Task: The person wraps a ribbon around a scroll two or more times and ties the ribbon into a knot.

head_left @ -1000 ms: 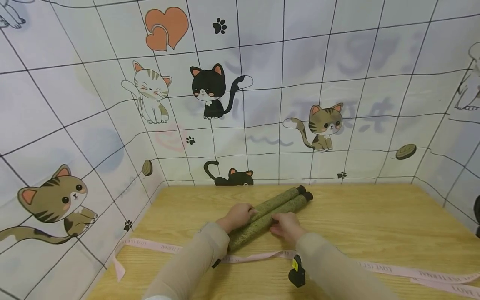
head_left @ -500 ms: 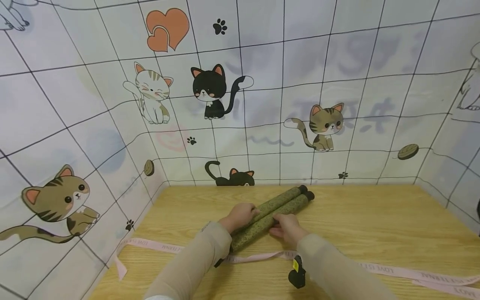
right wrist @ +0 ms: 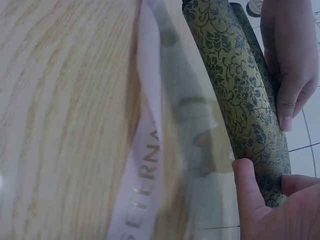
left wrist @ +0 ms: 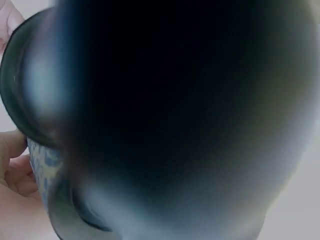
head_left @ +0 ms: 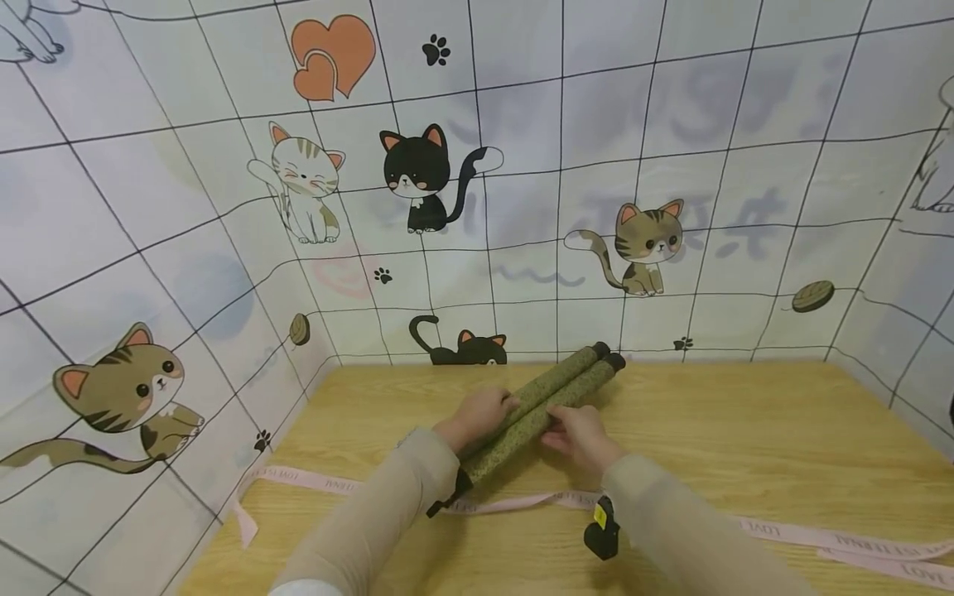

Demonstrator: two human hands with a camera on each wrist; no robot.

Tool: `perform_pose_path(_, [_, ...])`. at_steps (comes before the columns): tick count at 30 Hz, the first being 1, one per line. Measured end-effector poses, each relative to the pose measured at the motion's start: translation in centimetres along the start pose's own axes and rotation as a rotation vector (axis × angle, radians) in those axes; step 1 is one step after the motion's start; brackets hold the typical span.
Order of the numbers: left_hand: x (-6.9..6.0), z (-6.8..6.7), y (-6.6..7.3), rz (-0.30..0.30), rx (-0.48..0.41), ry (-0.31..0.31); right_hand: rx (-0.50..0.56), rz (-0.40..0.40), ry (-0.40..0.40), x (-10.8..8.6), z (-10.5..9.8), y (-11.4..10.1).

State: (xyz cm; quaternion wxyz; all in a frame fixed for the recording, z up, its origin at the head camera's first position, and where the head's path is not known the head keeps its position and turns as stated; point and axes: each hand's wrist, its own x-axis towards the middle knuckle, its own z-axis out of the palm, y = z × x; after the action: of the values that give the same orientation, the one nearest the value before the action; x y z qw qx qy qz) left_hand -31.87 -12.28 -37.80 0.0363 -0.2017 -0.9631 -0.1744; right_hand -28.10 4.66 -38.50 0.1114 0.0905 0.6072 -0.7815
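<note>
Two parallel rolls of a green patterned scroll (head_left: 514, 443) with dark end caps lie diagonally between the hands in the head view, their far ends raised in front of the wall. The left hand (head_left: 480, 415) grips the left roll from its outer side. On the near side, the right hand (head_left: 584, 434) pinches the other roll, thumb on top. In the right wrist view, the right hand's (right wrist: 280, 210) thumb and finger hold the floral-patterned scroll (right wrist: 235, 85), with the left hand (right wrist: 292, 60) across from it. A dark blurred shape covers most of the left wrist view.
A pink printed ribbon (head_left: 797, 538) runs across the wooden table (head_left: 745, 439), passing under the forearms. A small black object with a yellow label (head_left: 600, 538) sits beside the right sleeve. Behind and at the sides stands a white gridded wall covering with cartoon cats (head_left: 417, 174).
Both hands have raised the rolls slightly; the far ends sit higher against the wall, and a dark near end shows by the left sleeve.
</note>
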Motion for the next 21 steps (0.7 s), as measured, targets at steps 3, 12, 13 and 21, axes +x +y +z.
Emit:
perform_pose_path(3, [0.0,-0.9,0.7,-0.001,-0.021,-0.003,0.011,-0.037,-0.015,0.1,-0.3,-0.6])
perform_pose_path(12, [-0.8,-1.6,1.9,0.016,-0.249,-0.122,-0.136,-0.085,-0.004,-0.2,-2.0,-2.2])
perform_pose_path(13, [-0.9,-1.6,2.0,0.005,-0.287,-0.134,-0.162,-0.087,-0.003,-0.4,-2.2,-2.4])
perform_pose_path(21, [-1.9,-1.2,4.4,-0.13,-0.519,-0.188,-0.32,-0.114,-0.059,-2.2,-4.4,-3.5])
